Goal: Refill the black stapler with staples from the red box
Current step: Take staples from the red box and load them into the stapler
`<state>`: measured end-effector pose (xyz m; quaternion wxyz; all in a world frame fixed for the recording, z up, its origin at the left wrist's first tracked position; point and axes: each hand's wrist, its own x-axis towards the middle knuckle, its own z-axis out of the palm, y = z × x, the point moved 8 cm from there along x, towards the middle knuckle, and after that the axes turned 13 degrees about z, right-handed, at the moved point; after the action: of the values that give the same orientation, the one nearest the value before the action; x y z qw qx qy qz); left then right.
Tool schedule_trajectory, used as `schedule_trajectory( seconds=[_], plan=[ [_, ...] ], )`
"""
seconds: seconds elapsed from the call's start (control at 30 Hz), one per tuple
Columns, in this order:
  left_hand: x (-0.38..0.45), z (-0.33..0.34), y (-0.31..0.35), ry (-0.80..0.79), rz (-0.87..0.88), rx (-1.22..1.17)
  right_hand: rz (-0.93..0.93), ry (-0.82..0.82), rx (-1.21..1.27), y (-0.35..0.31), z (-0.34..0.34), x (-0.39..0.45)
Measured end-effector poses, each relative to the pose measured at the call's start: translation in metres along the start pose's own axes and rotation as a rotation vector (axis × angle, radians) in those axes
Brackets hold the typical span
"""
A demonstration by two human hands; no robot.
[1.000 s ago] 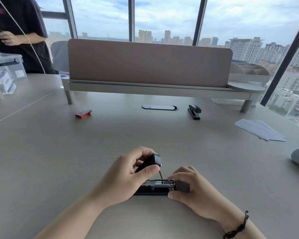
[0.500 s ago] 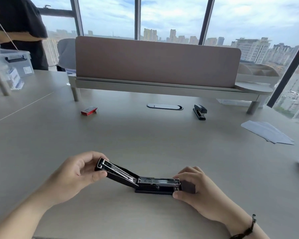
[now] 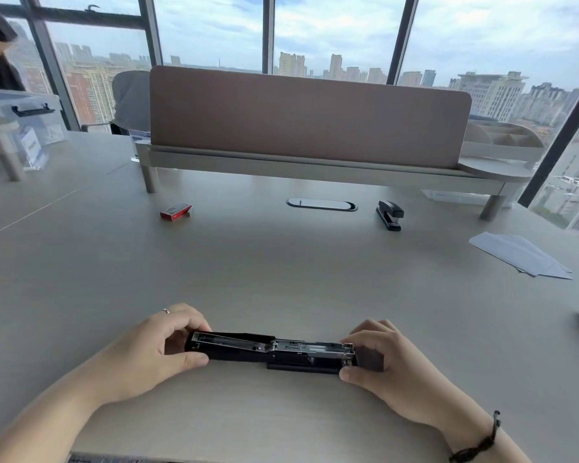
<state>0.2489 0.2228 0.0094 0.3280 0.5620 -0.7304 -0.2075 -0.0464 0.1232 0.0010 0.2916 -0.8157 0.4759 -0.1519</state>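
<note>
I see the black stapler (image 3: 271, 351) lying flat on the pale, matte table (image 3: 281, 282), opened fully so its 2 halves form one long low bar. My left hand (image 3: 154, 345) grips the swung-out top arm at its far end, thumb pressed on the near side and fingers curled over the far side, a thin ring on 1 finger. That arm is glossy black plastic outside with a shiny metal channel facing up. My right hand (image 3: 381, 359) pinches the other end, thumb on the near edge and fingers wrapped over the black tip; a dark braided band sits on that wrist. Between my 2 hands the magazine rail shows as bright, ribbed steel resting on a flat black base. I cannot tell whether any staples lie in the rail.

The red box (image 3: 175, 211) sits well beyond my left hand, a small flat cardboard rectangle, closed as far as I can tell, apart from everything else. Well beyond my right hand stands a second stapler (image 3: 389, 214), shut, black and rounded. Between those 2, an oval cable port (image 3: 321, 204) with a dark rim is set into the table. Far out past my right hand lies a fanned stack of white paper (image 3: 522, 255). Behind it all runs a smooth pinkish-brown divider panel (image 3: 308, 115) on a low grey shelf.
</note>
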Motion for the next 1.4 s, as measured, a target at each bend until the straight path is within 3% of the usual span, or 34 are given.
schedule_trajectory(
  seconds=[0.27,0.37,0.47,0.6,0.93,1.2,1.4],
  plan=[
    [-0.001,-0.001,-0.003,-0.003,-0.041,0.013,0.024,-0.003,-0.005,0.001,0.001,0.0],
    [-0.002,0.0,-0.009,-0.048,-0.089,-0.087,0.046,-0.044,-0.014,0.0,0.0,0.001],
    [0.0,-0.004,-0.013,-0.071,-0.138,-0.245,0.098,-0.137,0.205,-0.006,-0.008,0.007],
    [0.025,-0.029,-0.032,0.141,-0.183,-0.257,0.163,-0.086,0.449,-0.023,-0.018,0.049],
    [0.081,-0.085,-0.115,0.606,-0.335,0.025,0.233,-0.094,0.266,-0.117,0.065,0.214],
    [0.074,-0.106,-0.143,0.855,-0.376,-0.172,0.103,0.096,-0.012,-0.179,0.125,0.325],
    [0.072,-0.113,-0.154,0.982,-0.397,-0.273,0.125,0.13,-0.008,-0.193,0.136,0.389]
  ],
)
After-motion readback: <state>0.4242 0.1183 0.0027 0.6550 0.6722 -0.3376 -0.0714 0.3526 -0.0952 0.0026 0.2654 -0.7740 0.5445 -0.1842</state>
